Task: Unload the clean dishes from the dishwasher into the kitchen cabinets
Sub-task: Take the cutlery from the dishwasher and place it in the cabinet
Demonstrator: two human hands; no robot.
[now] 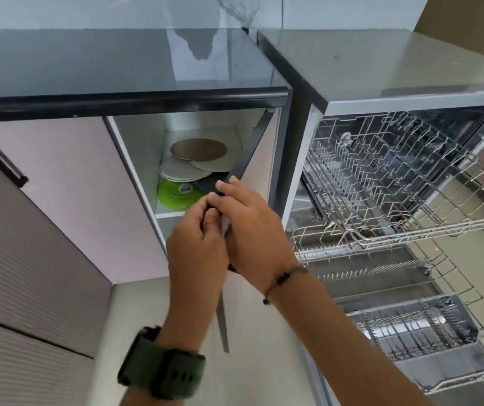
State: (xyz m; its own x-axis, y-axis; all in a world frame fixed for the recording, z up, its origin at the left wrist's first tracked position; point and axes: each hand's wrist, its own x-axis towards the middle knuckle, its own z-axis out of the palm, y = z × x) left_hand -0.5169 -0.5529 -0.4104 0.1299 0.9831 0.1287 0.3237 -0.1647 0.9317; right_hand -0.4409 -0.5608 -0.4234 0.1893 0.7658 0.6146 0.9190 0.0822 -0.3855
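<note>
The lower cabinet point(135, 159) stands open. On its shelf lie a tan plate point(198, 149), white plates point(179, 172), a green plate point(176, 196) and a dark plate point(208, 184), overlapping. The open cabinet door point(223, 323) shows edge-on in front of it. My left hand point(197, 250) and my right hand point(249, 227) meet at this door's edge, fingers curled on it from either side. A sliver of white shows between them. To the right, the dishwasher point(381, 83) is open with its upper rack point(410, 186) and lower rack point(410, 326) pulled out; I see no dishes in them.
A dark glossy countertop point(118, 63) tops the cabinet. At the left is a closed door with a black handle point(3, 162) and ribbed drawer fronts point(15, 288). Pale floor point(147, 312) lies below my hands. The dishwasher door point(469, 370) hangs open at the lower right.
</note>
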